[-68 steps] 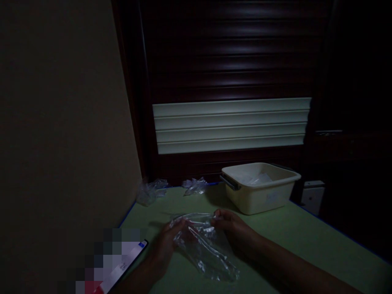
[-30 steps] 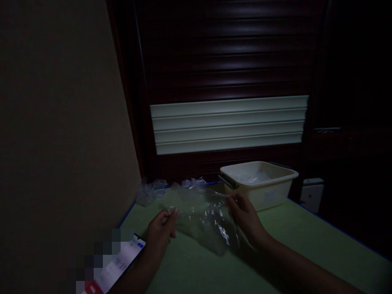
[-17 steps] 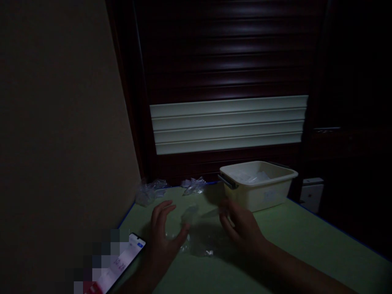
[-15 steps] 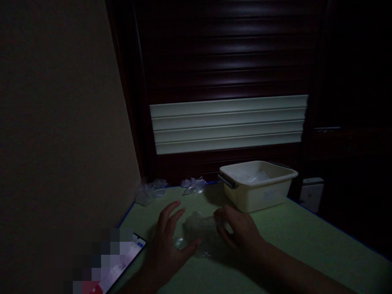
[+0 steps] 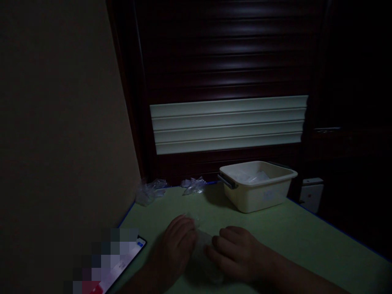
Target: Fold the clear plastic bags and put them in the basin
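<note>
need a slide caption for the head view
Left hand and right hand curled at a clear plastic bag over a green table, a cream tub beyond.

Clear bag (image 5: 202,250), blue-edged green tabletop (image 5: 294,232)

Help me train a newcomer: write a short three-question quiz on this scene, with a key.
1. What shows between the left grip and the right grip?
a) a towel
b) a clear plastic bag
c) a spoon

2. True or false: the phone lies to the left of the left grip.

3. Fill the gap: the cream tub stands on a table with a ______ top.

Key: 1. b; 2. true; 3. green.
</note>
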A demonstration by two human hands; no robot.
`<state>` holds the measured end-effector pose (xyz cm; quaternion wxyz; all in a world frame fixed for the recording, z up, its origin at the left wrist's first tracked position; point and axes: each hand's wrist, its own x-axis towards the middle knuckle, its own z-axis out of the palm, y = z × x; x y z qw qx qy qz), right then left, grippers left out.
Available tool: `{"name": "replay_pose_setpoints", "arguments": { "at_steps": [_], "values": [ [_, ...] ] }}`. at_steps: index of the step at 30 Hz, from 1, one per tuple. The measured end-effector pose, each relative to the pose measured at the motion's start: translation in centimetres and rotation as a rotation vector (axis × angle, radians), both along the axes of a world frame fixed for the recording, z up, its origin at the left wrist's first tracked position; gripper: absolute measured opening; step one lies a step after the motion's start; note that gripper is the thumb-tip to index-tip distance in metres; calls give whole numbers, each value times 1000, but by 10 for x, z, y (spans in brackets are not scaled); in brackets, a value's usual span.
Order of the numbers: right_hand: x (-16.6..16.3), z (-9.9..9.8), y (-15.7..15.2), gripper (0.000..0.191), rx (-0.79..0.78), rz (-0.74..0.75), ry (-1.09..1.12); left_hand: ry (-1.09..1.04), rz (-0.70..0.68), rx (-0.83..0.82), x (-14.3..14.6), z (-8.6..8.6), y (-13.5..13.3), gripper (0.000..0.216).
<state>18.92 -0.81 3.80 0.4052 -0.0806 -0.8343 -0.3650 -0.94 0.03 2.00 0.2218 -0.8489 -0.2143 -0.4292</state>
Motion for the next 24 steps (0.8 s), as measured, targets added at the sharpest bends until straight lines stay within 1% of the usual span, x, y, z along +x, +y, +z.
{"name": "replay_pose_setpoints", "arguments": {
  "at_steps": [3,5,7,10,12,13,16,18,20,22,24],
  "values": [
    [1,0,-1,14,-16,-21,-5,33,-23,-10,-1,2,-3,30],
    [2,1,-1,13,-39,-33,-9,51,-1,-108,-4,-3,-4,33],
    [3,1,0,13,-43,-34,-8,20,80,-242,-7,-12,-3,32],
    [4,1,1,14,-48,-66,1,-155,208,-466,-10,-22,0,27],
    [4,1,2,18,-55,-91,17,-310,252,-635,-10,-24,1,23],
    [4,0,3,20,-62,-98,27,-375,253,-717,-9,-23,2,19],
    [7,-5,10,24,-109,-119,82,-524,199,-880,-6,-16,2,15],
    [8,-10,18,22,-166,-157,170,-626,150,-934,-3,-10,2,19],
    [9,-15,26,17,-249,-189,296,-775,99,-1000,-1,-6,3,23],
    [10,-18,33,18,-380,-174,444,-967,26,-1086,0,-4,5,26],
    [10,-19,38,24,-588,-124,595,-1144,-31,-1149,0,-2,8,30]
  ]
}}
